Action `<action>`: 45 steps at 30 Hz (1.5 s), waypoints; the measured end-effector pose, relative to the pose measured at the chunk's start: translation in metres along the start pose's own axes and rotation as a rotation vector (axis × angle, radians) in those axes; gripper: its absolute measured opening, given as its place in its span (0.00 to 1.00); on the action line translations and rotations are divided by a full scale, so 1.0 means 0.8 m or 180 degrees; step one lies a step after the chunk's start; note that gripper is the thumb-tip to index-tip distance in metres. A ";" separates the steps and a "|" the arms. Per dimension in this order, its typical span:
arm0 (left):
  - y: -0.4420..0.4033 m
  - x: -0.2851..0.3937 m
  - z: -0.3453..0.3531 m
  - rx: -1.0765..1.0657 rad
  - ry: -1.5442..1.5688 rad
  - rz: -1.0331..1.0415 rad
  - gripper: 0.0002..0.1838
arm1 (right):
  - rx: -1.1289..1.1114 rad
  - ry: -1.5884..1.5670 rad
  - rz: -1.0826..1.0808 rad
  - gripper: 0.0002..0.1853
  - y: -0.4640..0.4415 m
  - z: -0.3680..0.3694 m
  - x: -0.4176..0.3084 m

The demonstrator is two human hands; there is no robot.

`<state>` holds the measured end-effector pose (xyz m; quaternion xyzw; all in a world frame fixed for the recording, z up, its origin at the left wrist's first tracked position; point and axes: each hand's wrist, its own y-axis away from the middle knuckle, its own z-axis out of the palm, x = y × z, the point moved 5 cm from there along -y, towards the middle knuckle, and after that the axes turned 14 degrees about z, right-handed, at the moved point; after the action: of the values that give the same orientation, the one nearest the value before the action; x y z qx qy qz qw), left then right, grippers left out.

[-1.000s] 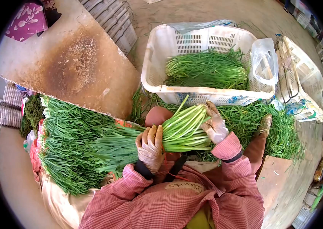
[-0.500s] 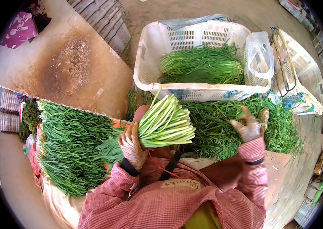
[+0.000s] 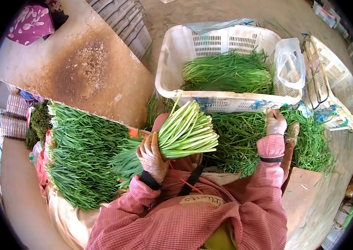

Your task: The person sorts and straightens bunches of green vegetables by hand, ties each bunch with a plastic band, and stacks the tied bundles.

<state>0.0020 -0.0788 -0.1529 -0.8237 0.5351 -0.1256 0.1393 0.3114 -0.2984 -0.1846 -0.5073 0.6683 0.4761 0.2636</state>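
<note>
My left hand [image 3: 153,157] is wrapped round a thick bunch of garlic chives [image 3: 191,133]. Its pale stem ends fan out to the right, and the green leaves trail left under my wrist. One stalk sticks up above the rest. Over by the front rim of the white plastic crate [image 3: 226,100], my right hand [image 3: 276,121] is closed with its fingers pinched together. Whatever the fingertips may hold is too small to make out. Loose green leaves [image 3: 239,143] lie heaped beneath that hand. More chives [image 3: 228,73] are inside the crate.
A large pile of chives [image 3: 87,154] lies to my left, beside a stained board [image 3: 89,66]. A clear plastic bag [image 3: 289,62] hangs over the crate's right end. Another white crate [image 3: 334,79] stands tilted further right. Stacked crates [image 3: 122,21] are at the back.
My right hand has gone from spread fingers to a closed pinch and moved slightly up, towards the crate. My left hand keeps its hold on the bunch. The whole view has shifted slightly.
</note>
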 end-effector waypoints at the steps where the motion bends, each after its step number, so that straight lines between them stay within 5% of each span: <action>1: -0.001 0.001 0.001 -0.0008 -0.0014 0.0004 0.50 | -0.0221 -0.0372 -0.0175 0.06 0.014 0.001 0.003; 5: -0.006 0.014 0.002 0.0040 0.0035 0.0193 0.51 | -0.1150 0.0103 -0.1653 0.12 0.107 0.070 -0.032; 8: -0.005 0.022 0.000 -0.0076 -0.0055 0.0216 0.51 | -0.2269 0.0395 -0.1390 0.12 0.133 0.122 -0.038; 12: -0.002 0.017 -0.001 -0.0030 -0.0069 0.0201 0.50 | -0.1257 0.1566 -0.2514 0.15 0.134 0.102 -0.049; 13: -0.003 0.017 -0.001 -0.0020 -0.0100 0.0184 0.50 | -0.1301 -0.0063 -0.2832 0.15 0.094 0.096 -0.014; 16: 0.000 0.012 0.003 -0.0070 -0.0135 0.0061 0.49 | 0.0295 0.0273 -0.1637 0.06 0.026 0.004 -0.009; 18: -0.004 0.014 0.002 -0.0075 -0.0095 0.0038 0.49 | -0.0736 -0.0204 -0.1442 0.10 0.021 -0.003 0.002; 22: -0.009 0.024 0.000 -0.0105 -0.0032 0.0188 0.49 | -0.1185 0.1208 -0.3016 0.14 0.127 0.071 -0.055; 24: -0.009 0.025 0.000 -0.0084 -0.0033 0.0266 0.48 | -0.2162 0.1424 -0.2618 0.12 0.139 0.110 -0.048; 27: -0.007 0.025 -0.003 -0.0143 -0.0159 0.0243 0.44 | -0.1827 0.1729 -0.2843 0.06 0.164 0.100 -0.068; 31: -0.010 0.025 0.001 -0.0176 -0.0351 0.0181 0.34 | -0.1684 0.1320 -0.2985 0.11 0.127 0.076 -0.050; 34: -0.015 0.026 -0.003 0.0073 -0.0375 0.0046 0.26 | -0.1394 0.1514 -0.2506 0.12 0.077 0.028 -0.027; 39: -0.018 0.034 -0.003 0.0018 -0.0386 0.0323 0.25 | -0.0437 0.3617 -0.1140 0.21 -0.045 -0.089 0.024; 44: -0.027 0.058 0.004 -0.0264 -0.0356 0.0582 0.25 | -0.0082 0.2020 -0.3375 0.17 0.062 0.016 -0.068; 45: -0.028 0.060 0.009 -0.0285 -0.0429 0.0633 0.25 | -0.0696 0.1451 -0.2735 0.16 0.108 0.042 -0.089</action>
<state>0.0424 -0.1133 -0.1488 -0.7785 0.6086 -0.0315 0.1498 0.2515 -0.2347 -0.1073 -0.8526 0.3857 0.2686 0.2284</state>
